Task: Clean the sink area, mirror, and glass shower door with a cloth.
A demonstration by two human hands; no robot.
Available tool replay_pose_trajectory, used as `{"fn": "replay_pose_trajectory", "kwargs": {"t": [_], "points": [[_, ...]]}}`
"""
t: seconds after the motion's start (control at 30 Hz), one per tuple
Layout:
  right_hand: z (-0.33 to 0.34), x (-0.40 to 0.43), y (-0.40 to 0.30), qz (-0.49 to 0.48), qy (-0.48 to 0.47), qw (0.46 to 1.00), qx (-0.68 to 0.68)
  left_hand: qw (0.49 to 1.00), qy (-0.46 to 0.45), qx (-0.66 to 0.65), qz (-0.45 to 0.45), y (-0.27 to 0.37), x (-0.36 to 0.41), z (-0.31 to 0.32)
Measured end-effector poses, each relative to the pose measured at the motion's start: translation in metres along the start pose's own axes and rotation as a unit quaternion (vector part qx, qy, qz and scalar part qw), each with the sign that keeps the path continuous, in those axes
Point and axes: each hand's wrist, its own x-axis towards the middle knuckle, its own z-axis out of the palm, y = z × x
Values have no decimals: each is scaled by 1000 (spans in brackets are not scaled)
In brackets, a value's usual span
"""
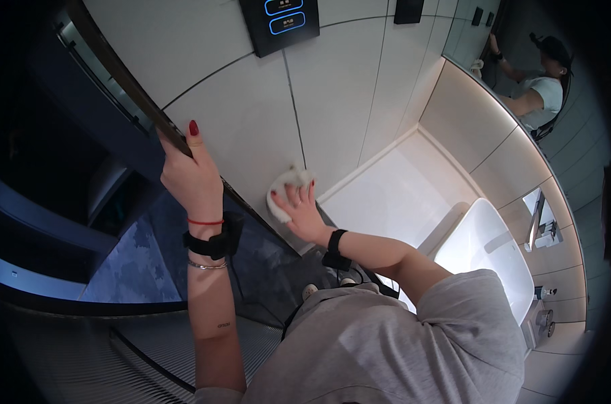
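My left hand [194, 171] grips the dark door-frame edge [151, 103], with the thumb on the wall side and the fingers wrapped behind it. Against the pale tiled wall [239, 116], low and to the right of that edge, my right hand [303, 212] presses a white cloth [284, 194]. Its fingers are spread over the cloth, which looks slightly blurred along its upper rim. Black straps with small modules circle both wrists.
A white countertop [386, 177] runs along the wall, carrying a white washbasin [502, 247] and a wall-mounted faucet [536, 217]. A soap bottle [542, 292] and glass tumblers [545, 317] stand beyond. A lit control panel [285, 25] and mirror [573, 126] are above. Ribbed glass [83, 348] is lower left.
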Motion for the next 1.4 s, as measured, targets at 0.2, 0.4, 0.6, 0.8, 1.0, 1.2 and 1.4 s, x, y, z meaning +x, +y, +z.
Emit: {"fn": "replay_pose_trajectory", "kwargs": {"t": [0.2, 0.4, 0.6, 0.8, 1.0, 1.2, 1.4], "points": [[-74, 62, 32, 0, 262, 965, 0, 1000, 3, 18, -10, -5, 0, 2], [-68, 29, 66, -7, 139, 987, -76, 999, 34, 14, 27, -7, 0, 6], [-12, -32, 64, 96, -13, 992, -82, 999, 14, 28, 9, -10, 1, 4], [15, -51, 56, 145, -73, 985, -63, 999, 26, 24, 26, -10, 0, 6], [1, -45, 46, 142, -19, 988, -60, 998, 35, 20, 39, -13, -1, 7], [0, -43, 46, 144, -18, 988, -45, 999, 31, 16, 22, -9, 0, 6], [21, -55, 56, 159, -76, 984, -8, 1000, 21, 15, 17, -12, -1, 7]]}}
